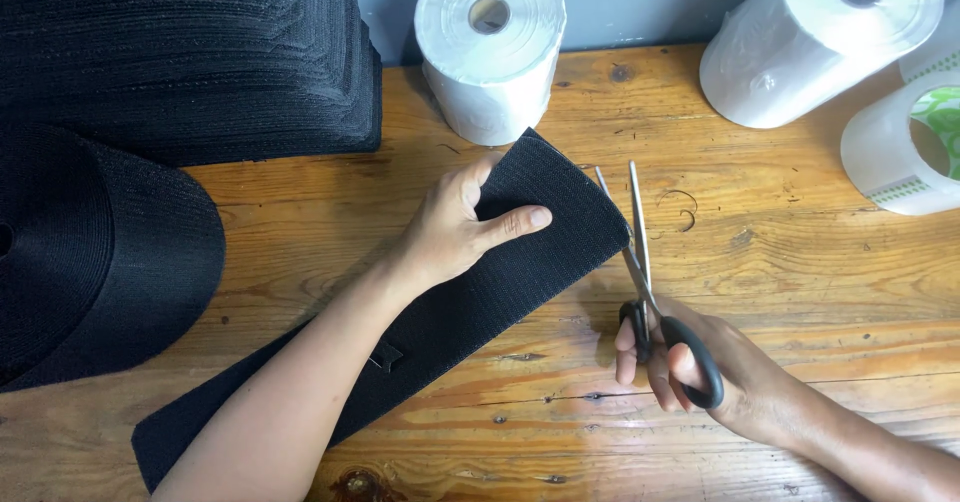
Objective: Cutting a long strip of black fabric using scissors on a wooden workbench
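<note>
Here my left hand presses flat the black strip, running lower-left to upper-right; my right hand grips open scissors, blades pointing away; my forearm hides its middle.

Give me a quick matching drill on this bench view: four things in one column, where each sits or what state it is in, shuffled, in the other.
1. scissors
2. black strip
3. tape roll
4. stack of black pieces

a. far left corner of the bench
b. pressed flat under the left hand
c. right edge, clear, lying on its side
d. blades open, held in the right hand

Pairs: 1-d, 2-b, 3-c, 4-a
</note>
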